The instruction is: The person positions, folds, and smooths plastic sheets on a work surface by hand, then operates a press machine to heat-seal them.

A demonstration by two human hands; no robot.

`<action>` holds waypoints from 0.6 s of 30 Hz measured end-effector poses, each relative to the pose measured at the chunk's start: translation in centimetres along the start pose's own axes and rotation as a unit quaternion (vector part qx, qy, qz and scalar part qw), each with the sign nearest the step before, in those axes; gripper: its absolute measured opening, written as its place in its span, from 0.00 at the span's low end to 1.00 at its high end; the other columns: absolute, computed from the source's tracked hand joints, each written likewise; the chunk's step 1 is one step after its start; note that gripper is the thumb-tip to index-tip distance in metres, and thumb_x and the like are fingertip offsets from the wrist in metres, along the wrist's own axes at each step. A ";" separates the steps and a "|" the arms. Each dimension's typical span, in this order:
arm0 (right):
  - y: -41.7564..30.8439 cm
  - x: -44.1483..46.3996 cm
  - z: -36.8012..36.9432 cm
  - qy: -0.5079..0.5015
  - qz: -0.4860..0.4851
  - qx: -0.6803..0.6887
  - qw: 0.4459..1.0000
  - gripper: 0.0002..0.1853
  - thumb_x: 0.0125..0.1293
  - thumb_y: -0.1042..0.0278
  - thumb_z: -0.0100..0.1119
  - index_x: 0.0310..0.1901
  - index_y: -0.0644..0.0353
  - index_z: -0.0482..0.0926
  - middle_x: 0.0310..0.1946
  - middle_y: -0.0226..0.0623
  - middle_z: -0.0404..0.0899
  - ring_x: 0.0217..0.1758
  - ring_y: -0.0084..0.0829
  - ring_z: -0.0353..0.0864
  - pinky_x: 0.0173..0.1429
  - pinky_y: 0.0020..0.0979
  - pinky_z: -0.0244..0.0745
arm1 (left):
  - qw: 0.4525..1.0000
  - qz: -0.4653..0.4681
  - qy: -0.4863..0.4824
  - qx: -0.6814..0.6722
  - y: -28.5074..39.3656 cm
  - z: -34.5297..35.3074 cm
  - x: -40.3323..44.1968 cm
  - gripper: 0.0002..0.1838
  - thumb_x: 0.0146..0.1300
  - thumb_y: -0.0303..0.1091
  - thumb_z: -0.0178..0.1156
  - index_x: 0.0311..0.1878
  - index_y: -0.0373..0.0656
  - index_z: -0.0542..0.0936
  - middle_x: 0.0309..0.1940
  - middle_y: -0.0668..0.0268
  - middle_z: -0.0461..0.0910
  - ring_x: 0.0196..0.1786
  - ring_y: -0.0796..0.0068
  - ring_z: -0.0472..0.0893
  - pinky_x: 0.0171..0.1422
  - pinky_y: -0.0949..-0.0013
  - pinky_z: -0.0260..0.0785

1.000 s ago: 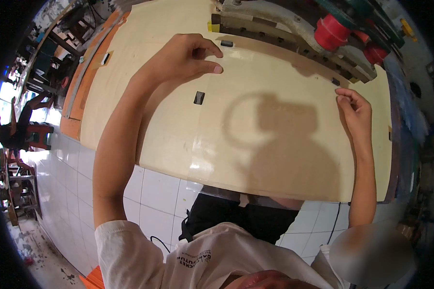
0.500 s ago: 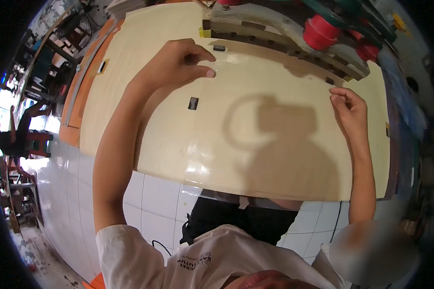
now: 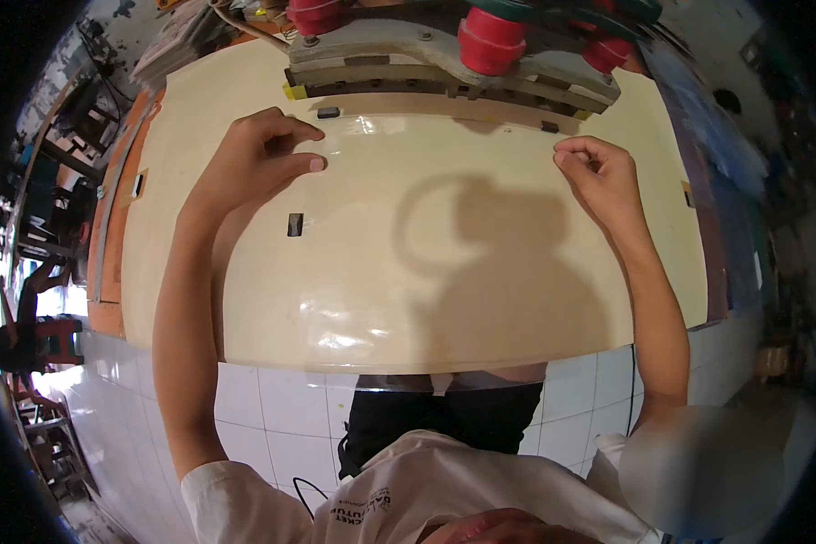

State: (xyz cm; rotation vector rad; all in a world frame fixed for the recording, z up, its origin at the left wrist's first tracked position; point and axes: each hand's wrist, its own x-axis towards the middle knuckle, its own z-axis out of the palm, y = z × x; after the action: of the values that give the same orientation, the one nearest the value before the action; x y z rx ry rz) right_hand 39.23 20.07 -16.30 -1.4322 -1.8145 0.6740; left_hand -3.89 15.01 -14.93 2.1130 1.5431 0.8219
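Flanking the clear sheet (image 3: pixel 381 299), the left hand (image 3: pixel 319 150) gapes; the right hand (image 3: pixel 598 172) curls narrowly, any grip unclear.

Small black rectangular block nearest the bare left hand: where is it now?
Head view, upper left: the black block lies on the cream sheet, between the left hand and the grey metal bar.
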 end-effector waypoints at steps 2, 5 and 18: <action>-0.1 0.0 0.0 0.007 -0.006 -0.010 1.000 0.09 0.64 0.69 0.69 0.43 0.65 0.89 0.26 0.27 0.83 0.30 0.16 0.76 0.38 0.24 0.72 | 1.000 -0.015 -0.005 -0.004 -0.1 0.0 0.1 0.19 0.55 0.37 0.80 0.48 0.39 0.89 0.29 0.68 0.75 0.32 0.76 0.72 0.39 0.68 0.67; -0.4 -0.1 0.0 0.001 0.008 -0.016 1.000 0.09 0.64 0.69 0.70 0.42 0.66 0.89 0.26 0.27 0.83 0.31 0.16 0.77 0.38 0.24 0.72 | 1.000 -0.011 -0.003 -0.020 -0.1 0.0 0.0 0.20 0.55 0.37 0.80 0.48 0.38 0.89 0.29 0.69 0.74 0.32 0.77 0.71 0.38 0.68 0.66; -1.8 -0.8 -1.3 -0.001 -0.061 -0.212 0.975 0.20 0.61 0.53 0.74 0.51 0.52 0.90 0.28 0.29 0.76 0.31 0.26 0.76 0.39 0.31 0.72 | 1.000 -0.015 -0.005 -0.010 0.1 0.0 -0.1 0.20 0.55 0.37 0.80 0.49 0.38 0.88 0.29 0.69 0.74 0.31 0.78 0.70 0.38 0.68 0.66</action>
State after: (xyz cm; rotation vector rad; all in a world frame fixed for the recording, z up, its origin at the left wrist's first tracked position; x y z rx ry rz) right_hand 39.25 18.82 -14.31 -1.5662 -2.1153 0.2292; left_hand -3.86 14.93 -14.86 2.0720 1.5497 0.8119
